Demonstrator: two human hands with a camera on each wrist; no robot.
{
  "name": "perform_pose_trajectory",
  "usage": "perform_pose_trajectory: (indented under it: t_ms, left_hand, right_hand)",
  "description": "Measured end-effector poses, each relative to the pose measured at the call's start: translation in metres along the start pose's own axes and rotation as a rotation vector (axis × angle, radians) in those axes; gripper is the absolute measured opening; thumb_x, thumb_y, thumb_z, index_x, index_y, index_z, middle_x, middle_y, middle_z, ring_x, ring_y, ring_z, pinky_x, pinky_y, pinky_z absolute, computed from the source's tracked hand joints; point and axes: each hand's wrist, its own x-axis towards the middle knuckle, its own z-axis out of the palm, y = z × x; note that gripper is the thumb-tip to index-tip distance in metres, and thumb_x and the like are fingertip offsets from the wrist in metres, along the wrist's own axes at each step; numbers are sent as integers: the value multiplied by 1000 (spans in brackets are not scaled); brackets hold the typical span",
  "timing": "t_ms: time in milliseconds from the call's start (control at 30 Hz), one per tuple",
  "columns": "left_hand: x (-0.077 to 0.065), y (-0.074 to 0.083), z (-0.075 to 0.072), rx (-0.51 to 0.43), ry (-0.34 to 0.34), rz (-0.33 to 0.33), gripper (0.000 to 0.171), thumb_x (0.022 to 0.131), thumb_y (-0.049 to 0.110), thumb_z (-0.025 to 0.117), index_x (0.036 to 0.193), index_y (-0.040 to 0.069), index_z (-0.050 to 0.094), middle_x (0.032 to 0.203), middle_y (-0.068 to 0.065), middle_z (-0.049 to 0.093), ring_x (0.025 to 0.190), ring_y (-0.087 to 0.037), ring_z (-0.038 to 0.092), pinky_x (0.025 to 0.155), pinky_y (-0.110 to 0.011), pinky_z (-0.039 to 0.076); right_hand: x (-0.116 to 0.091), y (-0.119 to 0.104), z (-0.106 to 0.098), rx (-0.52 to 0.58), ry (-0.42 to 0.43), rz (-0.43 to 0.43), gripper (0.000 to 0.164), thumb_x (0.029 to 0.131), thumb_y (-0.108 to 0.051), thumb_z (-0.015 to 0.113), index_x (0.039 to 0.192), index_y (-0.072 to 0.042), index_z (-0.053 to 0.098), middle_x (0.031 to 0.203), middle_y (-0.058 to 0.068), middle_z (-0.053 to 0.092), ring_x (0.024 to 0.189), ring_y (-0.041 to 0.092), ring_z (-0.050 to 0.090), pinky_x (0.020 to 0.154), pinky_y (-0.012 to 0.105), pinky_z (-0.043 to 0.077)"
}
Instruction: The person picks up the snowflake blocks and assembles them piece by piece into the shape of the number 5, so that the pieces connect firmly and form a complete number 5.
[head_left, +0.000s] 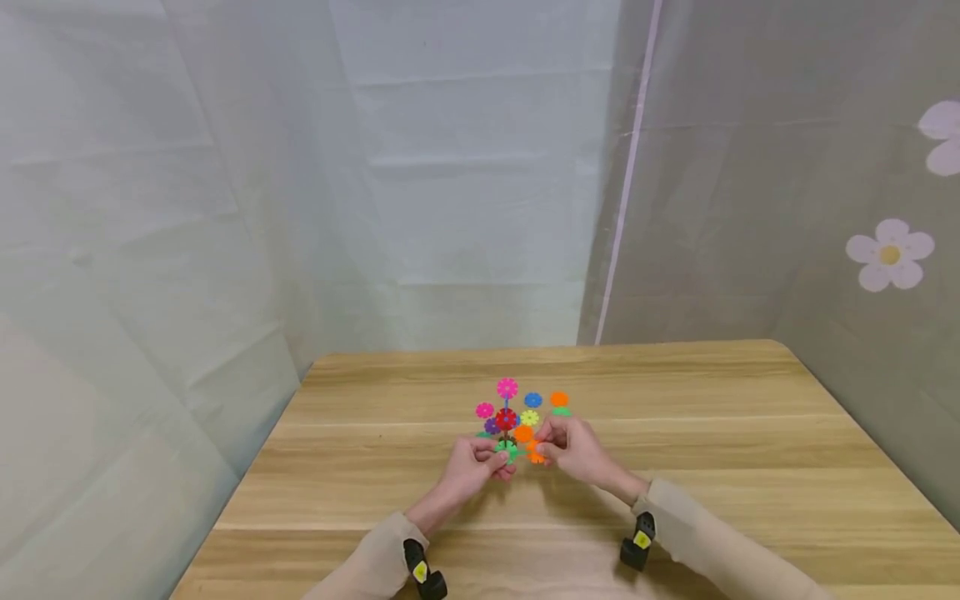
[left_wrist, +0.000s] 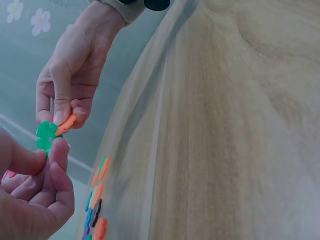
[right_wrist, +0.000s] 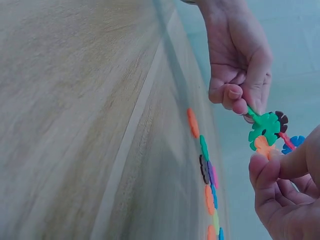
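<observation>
My left hand [head_left: 468, 467] pinches a green snowflake disc [head_left: 507, 451], a flat notched plastic piece, at the bottom of a joined stack. Above it in the head view rise a red disc [head_left: 506, 419] and a pink disc [head_left: 507, 388]. Between thumb and fingers, my right hand [head_left: 577, 452] holds an orange snowflake disc [head_left: 536, 452]. In the right wrist view that orange disc [right_wrist: 262, 145] meets the edge of a green disc [right_wrist: 268, 126]; whether their notches are locked together I cannot tell. A dark brown disc [right_wrist: 283, 120] and a blue disc [right_wrist: 292, 144] show behind.
Loose discs lie on the wooden table [head_left: 360, 483] just beyond the hands, among them a blue one [head_left: 533, 400], a yellow one [head_left: 529, 417] and an orange one [head_left: 559, 399]. Pale curtains [head_left: 480, 192] hang behind the table.
</observation>
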Motion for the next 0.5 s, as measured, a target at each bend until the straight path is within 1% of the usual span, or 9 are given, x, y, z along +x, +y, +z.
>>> perform_pose_trajectory:
  t_ms: [133, 200, 367, 500]
  left_hand:
    - [0, 0, -2, -6, -2, -4, 17, 93, -2, 58, 99, -17, 64, 84, -30, 70, 65, -15, 70, 72, -40, 60]
    - [1, 0, -3, -6, -5, -1, 19, 94, 0, 58, 100, -16, 64, 84, -29, 71, 66, -15, 70, 72, -39, 60]
    - [2, 0, -9, 9, 5, 8, 22, 95, 5, 59, 103, -14, 65, 86, -25, 72, 68, -11, 70, 69, -32, 59]
    - [3, -2, -12, 0, 9, 5, 24, 94, 7, 60, 104, -14, 65, 87, -25, 72, 69, -10, 70, 68, -31, 59]
  right_hand:
    - [1, -2, 0, 8, 1, 4, 6, 88, 8, 62, 87, 3, 60, 80, 15, 65, 65, 31, 63, 63, 44, 57]
    - [1, -5, 0, 7, -4, 0, 3, 89, 5, 62, 91, 5, 60, 81, 15, 65, 65, 32, 63, 63, 43, 57]
    - [7, -7, -2, -2, -34, -39, 12, 92, -2, 61, 101, 7, 59, 86, 18, 65, 68, 33, 62, 61, 38, 57]
    - [10, -7, -4, -13, -65, -36, 17, 96, -7, 57, 106, 6, 59, 86, 16, 65, 70, 32, 62, 62, 36, 57]
